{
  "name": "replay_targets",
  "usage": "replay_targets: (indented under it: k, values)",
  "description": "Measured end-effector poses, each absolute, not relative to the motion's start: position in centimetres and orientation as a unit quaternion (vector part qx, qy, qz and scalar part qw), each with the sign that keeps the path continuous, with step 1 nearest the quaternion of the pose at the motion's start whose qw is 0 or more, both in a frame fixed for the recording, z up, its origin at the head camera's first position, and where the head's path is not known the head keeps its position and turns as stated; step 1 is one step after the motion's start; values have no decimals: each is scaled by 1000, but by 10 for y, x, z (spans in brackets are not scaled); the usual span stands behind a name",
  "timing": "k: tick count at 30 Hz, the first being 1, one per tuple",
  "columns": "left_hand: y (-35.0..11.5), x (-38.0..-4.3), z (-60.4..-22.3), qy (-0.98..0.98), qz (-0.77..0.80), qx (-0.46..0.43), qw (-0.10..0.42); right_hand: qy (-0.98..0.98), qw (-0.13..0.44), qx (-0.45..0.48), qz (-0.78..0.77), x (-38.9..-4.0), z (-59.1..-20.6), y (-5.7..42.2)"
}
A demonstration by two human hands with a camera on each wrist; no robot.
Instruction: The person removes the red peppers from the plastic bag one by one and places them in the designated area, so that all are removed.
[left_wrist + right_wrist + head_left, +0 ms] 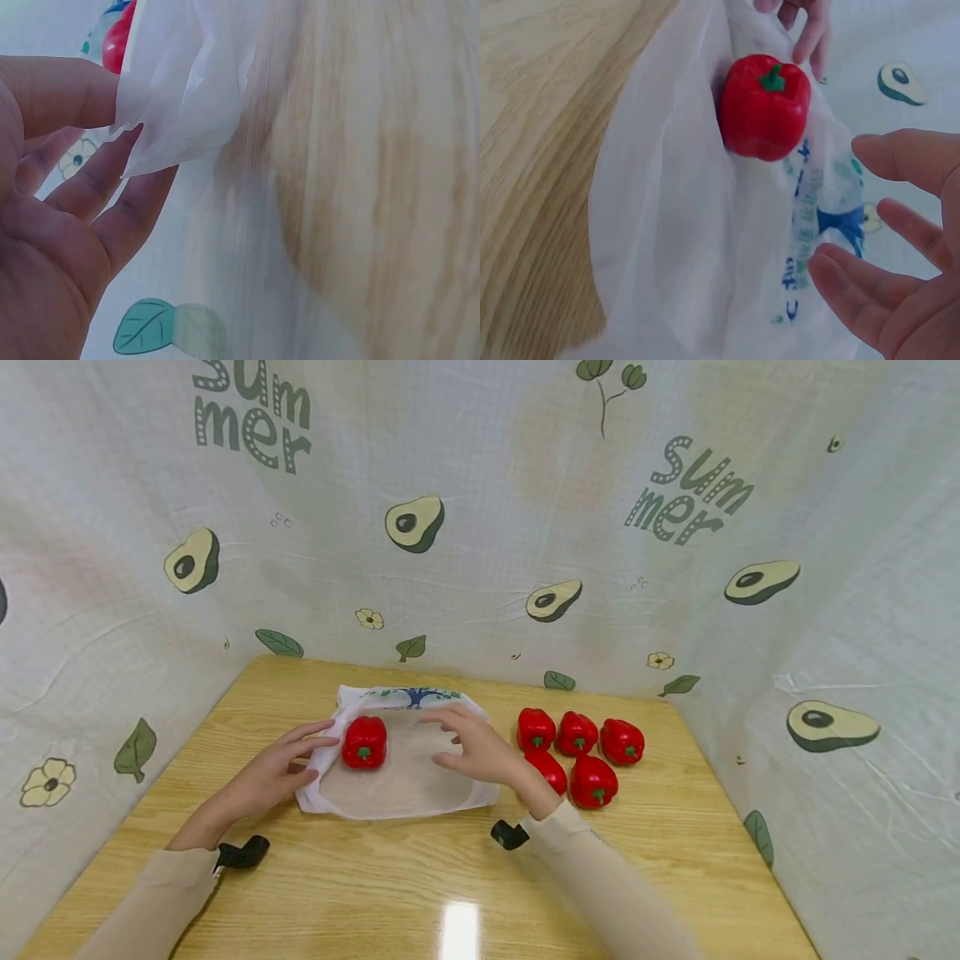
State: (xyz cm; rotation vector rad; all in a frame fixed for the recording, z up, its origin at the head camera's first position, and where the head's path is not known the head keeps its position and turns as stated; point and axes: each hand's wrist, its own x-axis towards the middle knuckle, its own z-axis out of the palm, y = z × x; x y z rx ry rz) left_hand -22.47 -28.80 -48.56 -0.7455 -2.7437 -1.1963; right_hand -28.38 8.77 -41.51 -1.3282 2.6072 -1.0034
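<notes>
A white plastic bag [420, 777] with a blue and green print lies on the table, its mouth spread wide. Inside its left part sits one red bell pepper [364, 743] with a green stem. My left hand [273, 772] is at the bag's left edge, fingers spread and fingertips against the thin plastic. In the left wrist view, the bag's edge [187, 97] partly covers those fingertips. Over the right half of the bag hovers my right hand [480, 747], fingers loosely bent and apart, nothing between them. In the right wrist view the pepper [765, 109] stands away from that hand.
Several more red bell peppers [577, 732] are grouped to the right of the bag, close by my right wrist. The wooden table [360, 893] is bordered at the back and sides by a pale cloth [480, 468] printed with avocados.
</notes>
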Motion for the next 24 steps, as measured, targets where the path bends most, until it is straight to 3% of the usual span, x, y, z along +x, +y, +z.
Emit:
replay_targets:
  k: [4,14,24]
  values:
    - [-288,-225,-485,-887,-390,-243,28,839,42,-430,-331,-288,-419,70]
    - [-290,-226,-484,-884,-400,-240,20,836,26,-451,-311,-299,-433,31]
    - [-289,-225,-484,-882,-400,-246,23,819,60,-461,-336,-305,-441,1]
